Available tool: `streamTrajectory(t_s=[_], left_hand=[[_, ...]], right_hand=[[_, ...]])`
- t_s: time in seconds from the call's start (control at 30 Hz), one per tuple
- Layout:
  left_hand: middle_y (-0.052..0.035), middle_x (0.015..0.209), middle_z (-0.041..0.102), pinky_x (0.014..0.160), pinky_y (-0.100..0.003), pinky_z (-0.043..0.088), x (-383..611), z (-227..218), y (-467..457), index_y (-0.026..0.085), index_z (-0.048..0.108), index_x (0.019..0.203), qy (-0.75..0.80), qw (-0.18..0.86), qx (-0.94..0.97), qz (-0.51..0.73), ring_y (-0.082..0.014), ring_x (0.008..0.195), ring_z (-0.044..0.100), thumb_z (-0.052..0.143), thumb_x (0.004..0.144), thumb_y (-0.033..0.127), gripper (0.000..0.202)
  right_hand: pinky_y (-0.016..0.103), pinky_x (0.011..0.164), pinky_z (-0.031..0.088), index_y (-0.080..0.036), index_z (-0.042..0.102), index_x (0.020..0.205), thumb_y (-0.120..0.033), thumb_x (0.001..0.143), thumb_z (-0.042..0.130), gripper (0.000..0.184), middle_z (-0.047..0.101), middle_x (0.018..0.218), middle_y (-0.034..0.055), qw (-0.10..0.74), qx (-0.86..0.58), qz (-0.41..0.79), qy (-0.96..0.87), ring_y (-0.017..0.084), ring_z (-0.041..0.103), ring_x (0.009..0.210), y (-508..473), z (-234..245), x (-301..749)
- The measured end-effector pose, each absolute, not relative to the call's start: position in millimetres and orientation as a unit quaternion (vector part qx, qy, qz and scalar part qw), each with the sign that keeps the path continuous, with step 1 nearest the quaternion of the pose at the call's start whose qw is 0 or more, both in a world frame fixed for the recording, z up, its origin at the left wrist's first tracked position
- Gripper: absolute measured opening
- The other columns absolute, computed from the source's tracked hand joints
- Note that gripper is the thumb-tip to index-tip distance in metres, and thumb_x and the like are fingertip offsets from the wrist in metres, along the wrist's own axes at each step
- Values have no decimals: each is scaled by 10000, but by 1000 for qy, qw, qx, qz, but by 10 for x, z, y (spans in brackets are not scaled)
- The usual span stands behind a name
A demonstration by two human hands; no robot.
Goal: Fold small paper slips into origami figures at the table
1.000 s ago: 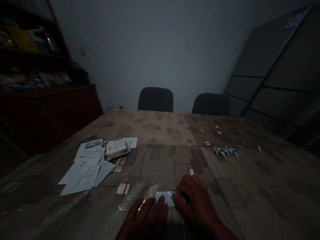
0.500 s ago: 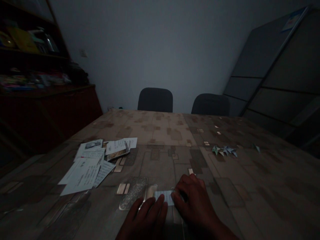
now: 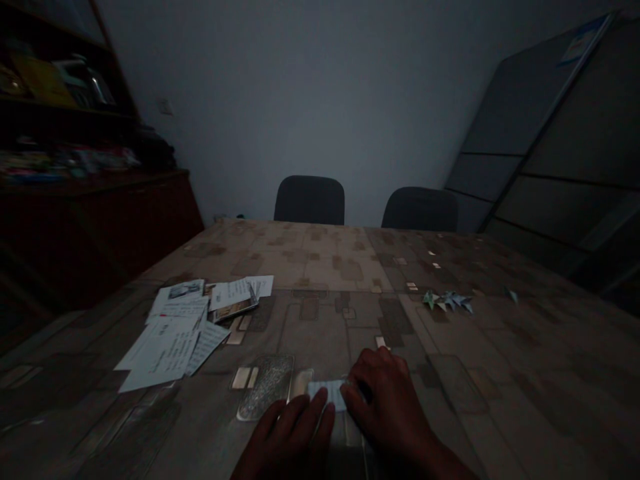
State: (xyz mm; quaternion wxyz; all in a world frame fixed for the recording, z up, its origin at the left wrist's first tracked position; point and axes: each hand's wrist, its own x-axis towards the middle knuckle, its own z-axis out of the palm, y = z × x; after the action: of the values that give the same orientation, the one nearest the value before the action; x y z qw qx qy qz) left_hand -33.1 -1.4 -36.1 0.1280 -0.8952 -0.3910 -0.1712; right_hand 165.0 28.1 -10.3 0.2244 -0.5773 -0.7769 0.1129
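On the dim tabletop [image 3: 320, 340], patterned in brown patches, a small pale slip of paper [image 3: 337, 395] lies at the near edge, the left hand [image 3: 290, 433] resting its slightly parted fingertips on it, the right hand [image 3: 387, 397] curled at its other end, whether pinching I cannot tell. Loose printed sheets [image 3: 167, 350] overlap at left, small folded paper shapes [image 3: 450, 301] sit at right, and two dark chairs [image 3: 310, 200] stand beyond, before a plain wall [image 3: 310, 93]

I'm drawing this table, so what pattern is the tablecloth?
The tablecloth has brownish rectangles; see the head view.
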Motion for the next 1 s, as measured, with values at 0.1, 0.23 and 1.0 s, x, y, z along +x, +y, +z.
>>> streamTrajectory(t_s=[0.1, 0.23, 1.0], left_hand=[[11, 1196, 733, 852, -319, 444, -333, -289, 8, 252, 653, 1149, -386, 110, -902, -159, -187, 963, 670, 685, 879, 374, 297], [6, 1175, 738, 827, -326, 468, -348, -268, 54, 238, 651, 1133, -375, 98, -907, -165, -192, 921, 667, 730, 825, 416, 365], [-37, 1162, 740, 955, -460, 417, -573, -628, 154, 259, 671, 1123, -341, 141, -913, -172, -241, 957, 642, 596, 874, 571, 406]], right_hand=[[369, 786, 329, -181, 615, 679, -110, 796, 673, 149, 617, 769, 6, 219, -586, 117, -771, 225, 551, 818, 282, -103, 1631], [365, 826, 333, -186, 618, 675, -103, 768, 710, 155, 629, 763, -7, 238, -602, 132, -751, 214, 562, 829, 276, -95, 1674], [354, 853, 357, -204, 629, 730, -169, 839, 709, 140, 709, 731, -19, 186, -355, -40, -915, 158, 576, 770, 192, 23, 1813]])
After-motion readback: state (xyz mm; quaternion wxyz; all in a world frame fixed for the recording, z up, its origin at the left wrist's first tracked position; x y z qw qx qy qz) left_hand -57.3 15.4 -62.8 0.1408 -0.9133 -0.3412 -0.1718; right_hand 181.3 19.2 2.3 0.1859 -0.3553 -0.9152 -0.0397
